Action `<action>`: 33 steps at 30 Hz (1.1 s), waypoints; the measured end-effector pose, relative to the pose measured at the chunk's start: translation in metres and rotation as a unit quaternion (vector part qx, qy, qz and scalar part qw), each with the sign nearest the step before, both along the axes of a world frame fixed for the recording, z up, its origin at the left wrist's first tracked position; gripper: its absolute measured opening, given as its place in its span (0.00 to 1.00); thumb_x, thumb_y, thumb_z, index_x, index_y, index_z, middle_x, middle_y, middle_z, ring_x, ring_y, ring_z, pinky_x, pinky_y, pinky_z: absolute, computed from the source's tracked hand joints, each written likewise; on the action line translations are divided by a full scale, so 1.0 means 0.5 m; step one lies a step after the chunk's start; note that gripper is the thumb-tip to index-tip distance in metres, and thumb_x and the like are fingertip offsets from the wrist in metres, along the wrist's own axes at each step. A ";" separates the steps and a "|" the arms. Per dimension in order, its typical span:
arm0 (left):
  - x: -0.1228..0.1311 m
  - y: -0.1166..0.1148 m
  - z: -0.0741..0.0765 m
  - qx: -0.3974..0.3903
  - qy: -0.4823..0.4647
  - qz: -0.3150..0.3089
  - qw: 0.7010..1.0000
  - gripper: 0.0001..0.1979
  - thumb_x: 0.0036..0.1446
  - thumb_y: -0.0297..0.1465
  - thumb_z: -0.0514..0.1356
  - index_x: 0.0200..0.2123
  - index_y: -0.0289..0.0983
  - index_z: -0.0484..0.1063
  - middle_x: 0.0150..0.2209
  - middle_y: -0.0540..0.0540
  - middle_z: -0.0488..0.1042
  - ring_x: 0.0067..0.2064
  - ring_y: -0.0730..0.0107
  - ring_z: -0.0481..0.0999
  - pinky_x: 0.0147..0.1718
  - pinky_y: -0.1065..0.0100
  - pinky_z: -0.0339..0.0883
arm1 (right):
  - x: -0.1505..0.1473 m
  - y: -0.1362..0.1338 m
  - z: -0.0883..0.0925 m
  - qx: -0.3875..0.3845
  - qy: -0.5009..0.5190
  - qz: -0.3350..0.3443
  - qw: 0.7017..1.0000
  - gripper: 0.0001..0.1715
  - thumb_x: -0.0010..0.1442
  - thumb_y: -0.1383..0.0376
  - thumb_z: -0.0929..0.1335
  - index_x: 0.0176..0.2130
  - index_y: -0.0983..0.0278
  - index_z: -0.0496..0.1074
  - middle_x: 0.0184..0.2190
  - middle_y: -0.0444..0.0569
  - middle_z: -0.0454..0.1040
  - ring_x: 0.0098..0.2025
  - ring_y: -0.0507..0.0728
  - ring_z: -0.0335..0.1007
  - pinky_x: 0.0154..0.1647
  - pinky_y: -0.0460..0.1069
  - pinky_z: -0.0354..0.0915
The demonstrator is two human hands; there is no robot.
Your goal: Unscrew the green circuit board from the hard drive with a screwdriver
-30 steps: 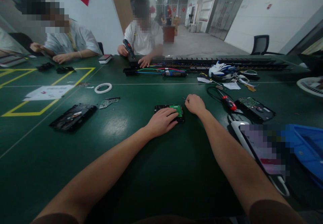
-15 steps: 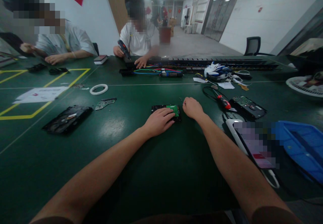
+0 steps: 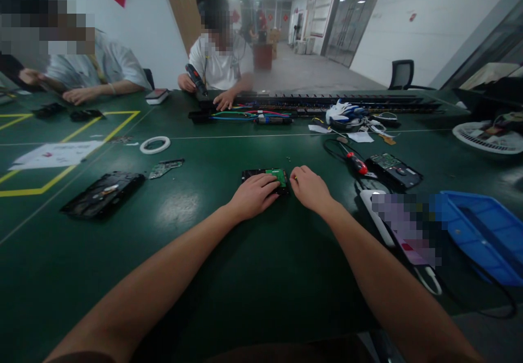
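A hard drive [image 3: 248, 176] with a green label lies on the green table in front of me. My left hand [image 3: 254, 195] grips it from the left, its fingers across the top and its thumb along the near edge. Just beyond the drive's right end is my right hand [image 3: 308, 187], fingers curled into a pinch. A tiny yellowish spot shows at its fingertips, too small to name. Several small bits, perhaps screws [image 3: 288, 158], lie on the table beyond the right hand.
To the right are a red-handled screwdriver [image 3: 357, 163], another hard drive [image 3: 394, 170], a phone [image 3: 402, 227] and a blue tray [image 3: 486, 237]. At left lie a black drive casing [image 3: 104, 194], a circuit board [image 3: 165, 168] and a white ring [image 3: 155, 145]. Two people work across the table.
My right hand has come slightly nearer to me, its fingertips now beside the drive's right end. My left hand stays on the drive. The whole view has turned a little to the right.
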State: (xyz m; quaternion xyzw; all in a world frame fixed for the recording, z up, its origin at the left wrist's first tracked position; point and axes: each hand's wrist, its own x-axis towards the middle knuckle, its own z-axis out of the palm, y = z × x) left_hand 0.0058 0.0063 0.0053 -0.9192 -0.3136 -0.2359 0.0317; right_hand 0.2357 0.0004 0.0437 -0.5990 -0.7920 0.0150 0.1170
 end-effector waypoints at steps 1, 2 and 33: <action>0.000 0.000 0.000 -0.002 0.000 0.000 1.000 0.19 0.72 0.38 0.57 0.60 0.35 0.72 0.61 0.38 0.74 0.63 0.53 0.73 0.63 0.49 0.68 | 0.002 -0.003 -0.001 -0.005 -0.004 0.007 1.000 0.14 0.75 0.61 0.59 0.48 0.61 0.72 0.50 0.55 0.73 0.42 0.61 0.75 0.38 0.53 0.64; 0.000 0.000 0.000 -0.003 0.000 0.000 1.000 0.19 0.72 0.38 0.57 0.60 0.35 0.72 0.61 0.38 0.74 0.63 0.53 0.73 0.63 0.49 0.68 | 0.004 -0.005 -0.002 -0.009 -0.007 0.015 1.000 0.14 0.75 0.60 0.59 0.49 0.61 0.72 0.50 0.55 0.73 0.41 0.60 0.74 0.37 0.53 0.64; 0.003 0.002 -0.001 -0.004 -0.012 -0.012 1.000 0.16 0.72 0.37 0.57 0.58 0.38 0.72 0.61 0.40 0.74 0.63 0.54 0.72 0.63 0.50 0.69 | -0.032 -0.011 0.028 -0.012 -0.081 0.070 0.994 0.17 0.74 0.61 0.61 0.49 0.60 0.77 0.51 0.55 0.76 0.42 0.60 0.76 0.37 0.51 0.65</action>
